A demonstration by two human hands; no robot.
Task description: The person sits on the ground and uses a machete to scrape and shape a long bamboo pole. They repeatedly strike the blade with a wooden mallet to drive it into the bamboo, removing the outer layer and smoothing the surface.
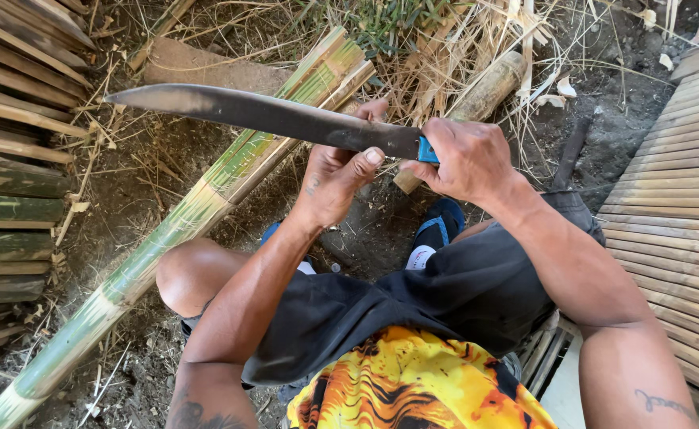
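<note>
My right hand (465,159) grips the blue handle (427,150) of a long dark machete (262,115). Its blade points left and lies flat, above the ground. My left hand (337,179) touches the blade near the handle, thumb pressed on its lower edge and fingers behind it. Under the blade runs a long green bamboo pole (183,218), split lengthwise, slanting from lower left to upper middle. I sit with my knees (191,274) apart in dark shorts.
Stacked bamboo slats (12,159) lie at the left. A woven panel of bamboo strips (675,206) fills the right side. A short bamboo stub (484,91), dry grass and shavings lie on the dirt ahead. Blue sandals (441,226) are on my feet.
</note>
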